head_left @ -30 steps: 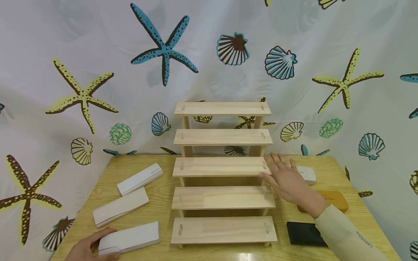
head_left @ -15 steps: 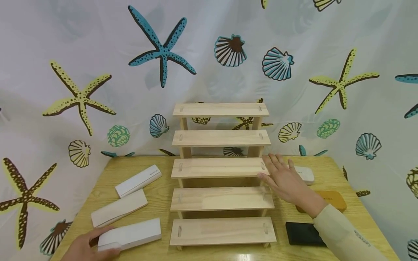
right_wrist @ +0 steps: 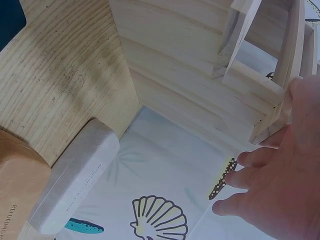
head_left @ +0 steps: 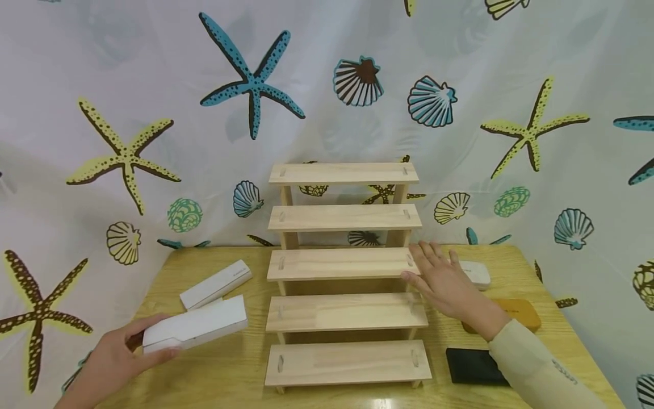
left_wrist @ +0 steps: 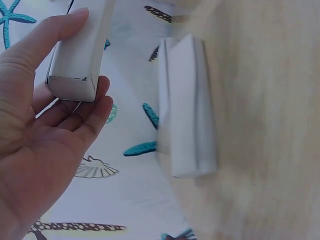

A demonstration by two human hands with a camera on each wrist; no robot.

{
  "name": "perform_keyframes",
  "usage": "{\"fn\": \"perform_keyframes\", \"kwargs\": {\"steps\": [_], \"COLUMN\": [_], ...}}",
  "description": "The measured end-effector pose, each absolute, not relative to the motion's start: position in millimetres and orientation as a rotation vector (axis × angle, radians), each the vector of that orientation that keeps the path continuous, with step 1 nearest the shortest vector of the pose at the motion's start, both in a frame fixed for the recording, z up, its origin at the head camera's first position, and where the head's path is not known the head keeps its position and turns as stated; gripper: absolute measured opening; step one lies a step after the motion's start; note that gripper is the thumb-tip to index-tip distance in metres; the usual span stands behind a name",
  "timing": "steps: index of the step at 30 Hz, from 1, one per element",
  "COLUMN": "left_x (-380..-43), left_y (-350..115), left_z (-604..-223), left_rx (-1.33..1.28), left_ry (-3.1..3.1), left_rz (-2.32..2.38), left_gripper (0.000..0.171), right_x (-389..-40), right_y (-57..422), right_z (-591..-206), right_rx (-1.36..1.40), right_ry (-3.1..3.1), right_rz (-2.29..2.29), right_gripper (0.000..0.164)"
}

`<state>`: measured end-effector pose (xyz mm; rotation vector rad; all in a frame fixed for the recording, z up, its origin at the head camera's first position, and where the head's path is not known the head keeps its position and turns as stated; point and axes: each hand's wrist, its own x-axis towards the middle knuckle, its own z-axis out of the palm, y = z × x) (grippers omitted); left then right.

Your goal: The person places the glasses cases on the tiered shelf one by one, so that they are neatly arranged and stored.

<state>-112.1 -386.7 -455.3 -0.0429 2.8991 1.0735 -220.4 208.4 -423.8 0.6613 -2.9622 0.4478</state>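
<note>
My left hand (head_left: pixel 109 355) grips the left end of a long white glasses case (head_left: pixel 196 322), thumb in front and fingers behind. It is held above the table, partly covering other white cases. In the left wrist view the left hand (left_wrist: pixel 45 115) pinches that case (left_wrist: pixel 82 55) between thumb and fingers. My right hand (head_left: pixel 447 278) rests at the right end of the middle shelf of a five-step wooden stand (head_left: pixel 342 264), fingers extended. The right wrist view has the right hand (right_wrist: pixel 277 185) touching the stand's edge (right_wrist: pixel 270 125).
White cases (head_left: pixel 217 283) lie on the wooden table (head_left: pixel 214 378) left of the stand. On the right lie a pale case (head_left: pixel 476 274), an orange-brown case (head_left: pixel 518 314) and a black case (head_left: pixel 475 366). A patterned curtain (head_left: pixel 327 136) hangs behind and at both sides.
My left hand has lifted the nearest white case off the table and carried it upward in the view, over the middle white case. The right hand has stayed at the shelf.
</note>
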Motion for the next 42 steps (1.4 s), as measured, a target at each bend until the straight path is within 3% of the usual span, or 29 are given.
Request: {"fn": "perform_keyframes", "kwargs": {"steps": [20, 42], "left_x": [-161.4, -208.2], "left_y": [-361.4, -316.2], "left_z": [-371.8, -332.8], "left_rx": [0.239, 0.364], "left_ry": [3.018, 2.976], "left_rz": [1.207, 1.271], "left_gripper": [0.066, 0.070], "right_x": [-219.9, -218.7], "right_y": [207.0, 205.5], "right_z": [-422.5, -420.2], "right_rx": [0.658, 0.648], "right_ry": [-2.975, -2.980], "right_rz": [0.439, 0.461], "right_gripper": [0.076, 0.076]}}
